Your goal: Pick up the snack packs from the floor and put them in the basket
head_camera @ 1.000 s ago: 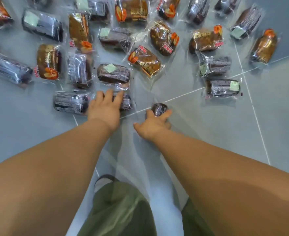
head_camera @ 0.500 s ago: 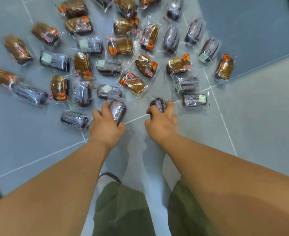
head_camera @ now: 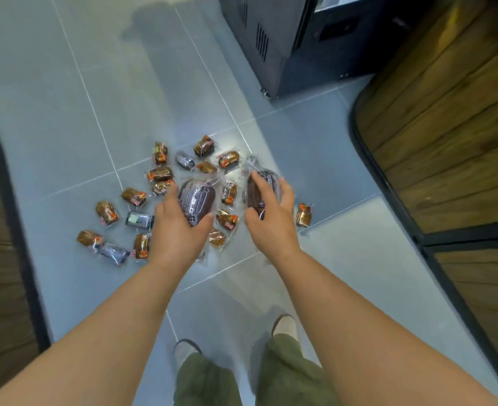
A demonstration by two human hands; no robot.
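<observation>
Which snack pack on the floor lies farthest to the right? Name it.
The brown, orange-printed pack lying alone just right of the right hand, which holds a dark pack. Every other floor pack lies left of that hand.

There is only one view, from a camera worn on the person's head. It looks forward and steeply down from standing height, and its wide angle bends straight lines near the edges. Both forearms (head_camera: 118, 317) reach in from the bottom corners, with the shoes (head_camera: 184, 351) at the bottom edge. The grey tiled floor (head_camera: 66, 112) fills the middle, the scattered snack packs (head_camera: 159, 173) small and far below. A dark metal cabinet (head_camera: 265, 39) meets the top edge and wooden panelling (head_camera: 447, 127) the right.
</observation>
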